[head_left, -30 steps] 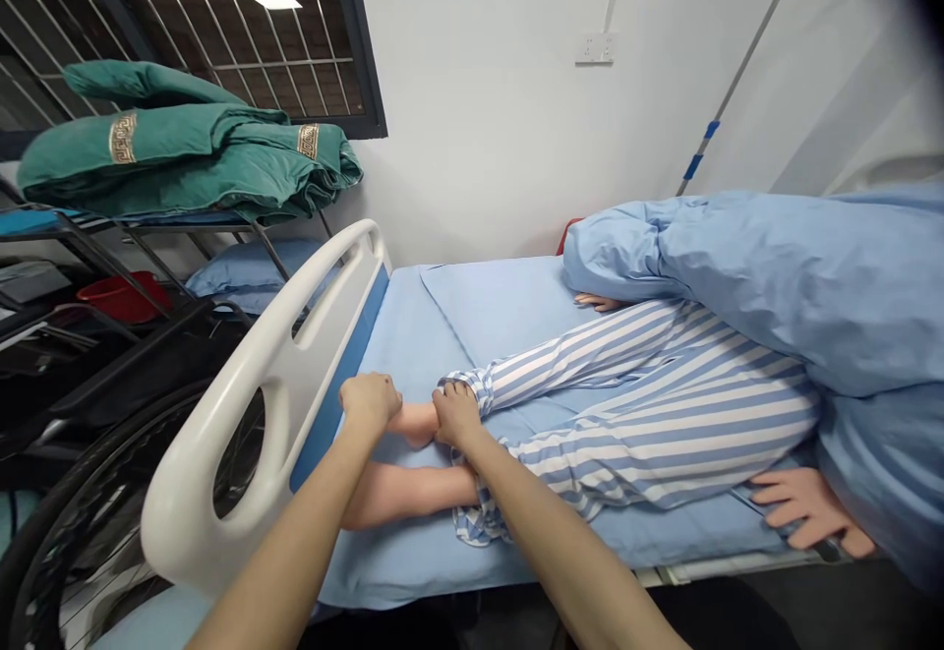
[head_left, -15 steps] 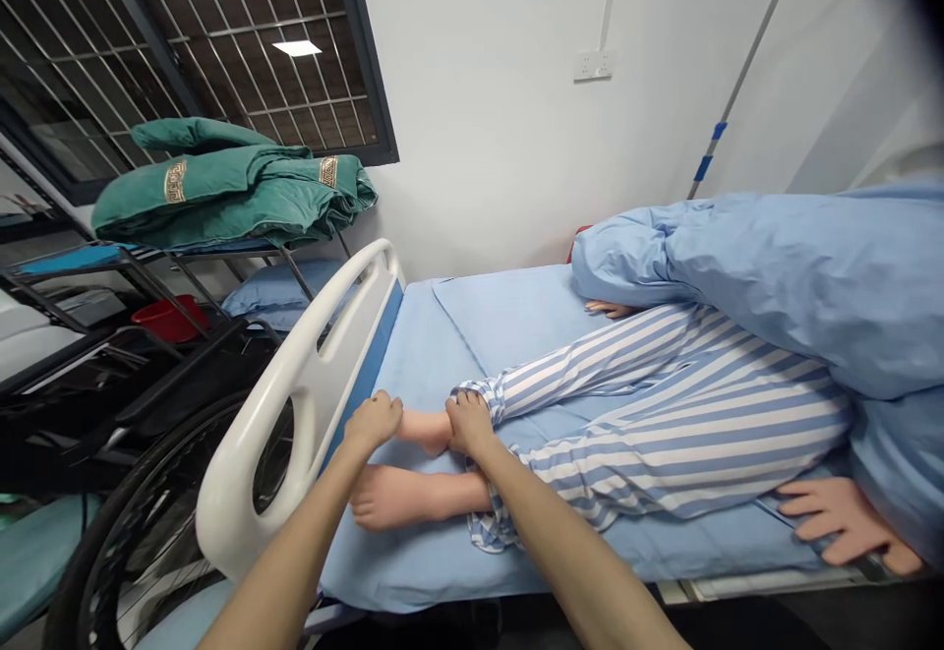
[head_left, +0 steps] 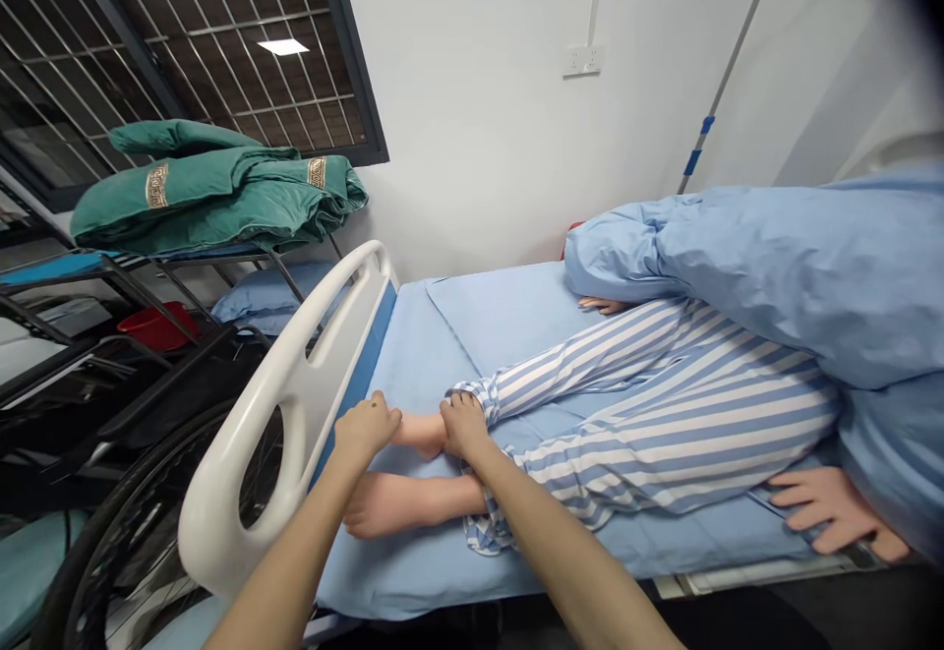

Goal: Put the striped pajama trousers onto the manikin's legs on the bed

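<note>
- White wall (head_left: 472, 139), with a dark-framed barred window (head_left: 221, 30) at the left; a slim metal drip stand (head_left: 727, 80) with blue clamps leans in view at the right
- Pale blue bedsheet (head_left: 501, 301) covers the bed; a white moulded footboard (head_left: 324, 386) with a blue inner strip closes its left end; a black-tyred wheelchair wheel (head_left: 63, 591) stands beyond
- Smooth pink far foot (head_left: 419, 434) lies on the sheet between the hands; the smooth pink near foot (head_left: 390, 504) rests free, just beside it
- Left hand (head_left: 369, 424): fingers closed over the far foot's toe end, fingertips hidden
- Right hand (head_left: 463, 421): fingers curled around the ankle, by the cuff of blue-and-white striped trousers (head_left: 685, 424)
- Light blue quilt (head_left: 767, 257) lies bunched over the figure's upper body
</note>
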`<action>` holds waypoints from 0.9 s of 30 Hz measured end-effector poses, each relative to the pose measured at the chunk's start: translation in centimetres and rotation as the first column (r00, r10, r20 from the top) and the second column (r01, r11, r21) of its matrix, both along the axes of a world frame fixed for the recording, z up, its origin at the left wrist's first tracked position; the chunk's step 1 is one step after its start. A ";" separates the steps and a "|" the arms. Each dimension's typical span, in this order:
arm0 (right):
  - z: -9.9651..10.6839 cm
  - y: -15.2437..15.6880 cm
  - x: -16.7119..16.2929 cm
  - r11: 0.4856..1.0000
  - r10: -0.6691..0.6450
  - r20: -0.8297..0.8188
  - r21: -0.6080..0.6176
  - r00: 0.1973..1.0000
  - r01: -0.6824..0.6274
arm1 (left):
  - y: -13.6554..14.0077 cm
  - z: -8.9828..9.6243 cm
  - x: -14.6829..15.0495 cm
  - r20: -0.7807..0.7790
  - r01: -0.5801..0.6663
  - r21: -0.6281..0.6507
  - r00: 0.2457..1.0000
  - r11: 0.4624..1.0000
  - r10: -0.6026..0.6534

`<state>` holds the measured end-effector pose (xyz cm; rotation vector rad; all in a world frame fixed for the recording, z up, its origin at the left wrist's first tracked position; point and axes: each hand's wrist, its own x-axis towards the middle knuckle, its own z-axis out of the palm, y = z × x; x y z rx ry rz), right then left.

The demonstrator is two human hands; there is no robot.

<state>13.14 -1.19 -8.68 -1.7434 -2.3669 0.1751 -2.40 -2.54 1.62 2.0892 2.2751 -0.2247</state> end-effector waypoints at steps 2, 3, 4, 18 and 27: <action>0.0 0.0 0.0 1.000 -0.006 -0.002 0.013 1.000 0.006 | -1.0 -0.2 -0.4 0.042 0.019 0.051 0.999 0.999 -0.021; 0.0 0.0 0.0 1.000 -0.006 -0.004 0.022 1.000 0.006 | -1.6 -0.2 -0.7 0.072 0.025 0.106 0.997 0.994 -0.033; -0.1 0.0 0.0 0.999 -0.006 -0.008 0.033 1.000 0.006 | -2.3 -0.3 -0.9 0.100 0.027 0.180 0.994 0.983 -0.046; 0.6 -0.5 -0.2 1.000 0.031 0.013 -0.005 0.999 -0.031 | -9.4 -4.2 -1.4 0.004 0.121 0.550 0.989 0.826 -0.148; 1.6 -8.1 0.7 0.956 0.283 -0.178 0.135 0.942 -0.262 | -9.4 -5.9 -2.1 0.115 0.017 0.711 0.983 0.703 -0.141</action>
